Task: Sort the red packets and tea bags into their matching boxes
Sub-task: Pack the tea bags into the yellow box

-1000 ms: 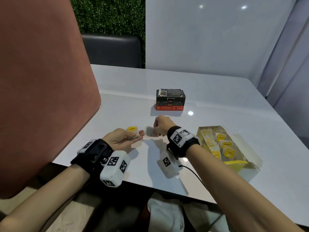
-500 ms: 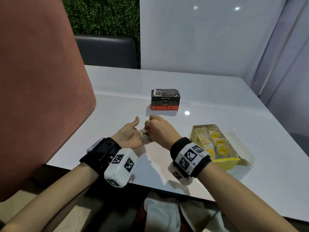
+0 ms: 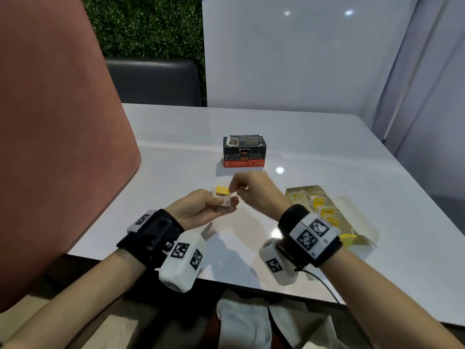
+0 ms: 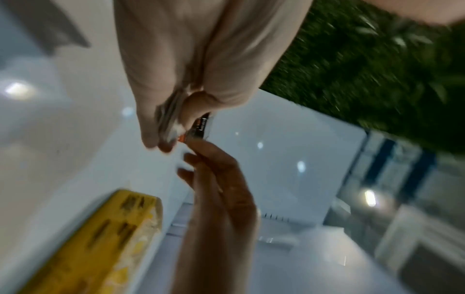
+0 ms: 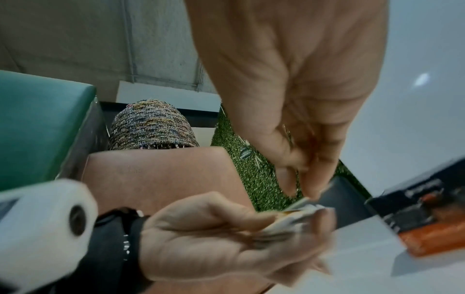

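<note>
My left hand (image 3: 227,206) lies palm up over the table and grips a small stack of tea bags (image 3: 221,199); the top one shows a yellow tag (image 3: 222,190). My right hand (image 3: 233,192) pinches the right edge of that top tea bag. In the right wrist view its fingertips (image 5: 299,185) meet the stack (image 5: 289,218). The black and red box (image 3: 243,152) stands behind the hands with its top closed. The open yellow box (image 3: 352,244) lies to the right and holds several yellow-tagged tea bags (image 3: 324,212). No red packet shows.
A reddish chair back (image 3: 55,147) rises at the left of the white table (image 3: 314,147). A dark seat (image 3: 153,81) and green hedge wall stand behind. The table's near edge (image 3: 226,283) runs just under my wrists.
My right hand left the table surface and came to my left palm. It now pinches the top tea bag there. The left hand turned a little and stayed in place.
</note>
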The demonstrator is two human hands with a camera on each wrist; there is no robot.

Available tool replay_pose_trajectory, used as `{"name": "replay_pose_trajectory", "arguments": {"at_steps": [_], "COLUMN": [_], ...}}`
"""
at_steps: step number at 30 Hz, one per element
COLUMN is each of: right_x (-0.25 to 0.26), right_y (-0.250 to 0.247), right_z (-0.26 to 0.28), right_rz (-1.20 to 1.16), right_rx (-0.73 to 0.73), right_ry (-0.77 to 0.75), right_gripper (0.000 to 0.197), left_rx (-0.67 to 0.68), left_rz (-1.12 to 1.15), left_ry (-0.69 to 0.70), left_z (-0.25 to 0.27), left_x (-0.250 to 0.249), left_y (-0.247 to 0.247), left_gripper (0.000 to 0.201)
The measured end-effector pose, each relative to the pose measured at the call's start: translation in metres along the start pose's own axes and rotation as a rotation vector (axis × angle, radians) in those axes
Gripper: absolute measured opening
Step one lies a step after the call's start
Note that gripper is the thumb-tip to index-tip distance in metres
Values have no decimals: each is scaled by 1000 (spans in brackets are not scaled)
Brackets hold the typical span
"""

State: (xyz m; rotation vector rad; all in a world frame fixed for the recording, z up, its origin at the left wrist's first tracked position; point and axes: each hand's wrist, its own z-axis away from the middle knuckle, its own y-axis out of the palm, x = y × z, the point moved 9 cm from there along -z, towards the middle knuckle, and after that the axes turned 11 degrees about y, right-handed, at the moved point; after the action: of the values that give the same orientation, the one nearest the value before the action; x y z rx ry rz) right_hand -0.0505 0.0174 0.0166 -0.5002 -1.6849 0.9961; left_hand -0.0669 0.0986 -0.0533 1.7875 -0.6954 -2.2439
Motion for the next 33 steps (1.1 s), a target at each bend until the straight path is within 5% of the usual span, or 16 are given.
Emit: {"name": "replay_pose_trajectory", "arguments": {"at_steps": [2,4,6,8,13,17,19,23,33], "right_x": [-14,-28,-37,-44,-79,-128,-141,-156,-151], "right_y": [-11,-10,-19,-40,-88,-111,-107,-83,-40], "right_z": [5,12,19,24,41,62,75,86,80], "right_rz": [46,61,22,66,158,267,297,380,753], "right_rx": [47,217,256,151,28,10,27,24,340], "right_ry": [22,75,104,101,147,252,274,270,189], "right_gripper": [35,54,50,35,25,32,32,29,25], "left_rx": [116,224,308,365,283,383,498,654,697], "left_rz": [-198,-348,-496,-717,-1118,-1392,-1503,-1645,-1687], "left_ry": [55,90,100,159,384,522,521,472,484], "left_z": [0,1,-4,-13,-27,-28,-29,-28,-28], "left_x": [-3,2,12,16,11,24,41,69,74], "left_y": [13,33,52,72,119,149,157,162,158], "left_gripper": [28,59,89,95,87,33,23,25,23]}}
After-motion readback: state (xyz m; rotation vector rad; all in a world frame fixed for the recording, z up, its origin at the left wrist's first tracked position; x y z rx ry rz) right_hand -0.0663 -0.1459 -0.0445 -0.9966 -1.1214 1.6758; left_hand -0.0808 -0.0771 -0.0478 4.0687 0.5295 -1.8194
